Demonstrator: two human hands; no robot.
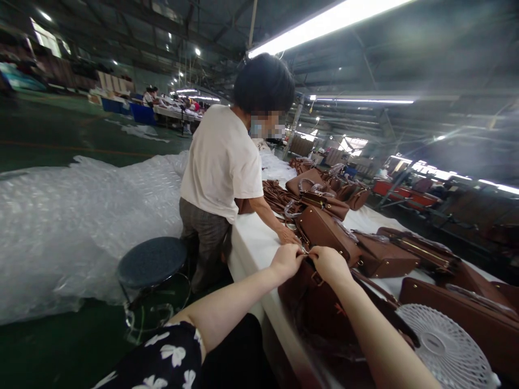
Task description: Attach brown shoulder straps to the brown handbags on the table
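Note:
My left hand [287, 260] and my right hand [330, 265] meet fingertip to fingertip over the white table. Both are closed in a pinch on a small shiny metal piece [304, 250], whose exact kind is too small to tell. Directly below and in front of me is a brown handbag [302, 294] with a metal strap ring, partly hidden by my right forearm. Just beyond my fingers, a co-worker's hand [287, 234] reaches down to the table. Another brown handbag [324, 229] lies on its side close behind my hands.
A co-worker in a white shirt [221, 156] stands at the table's left side. Several brown handbags [389, 256] lie along the white table [253, 237]. A white fan [441, 346] is at lower right. A round stool [152, 262] and heaped clear plastic wrap [81, 232] are left.

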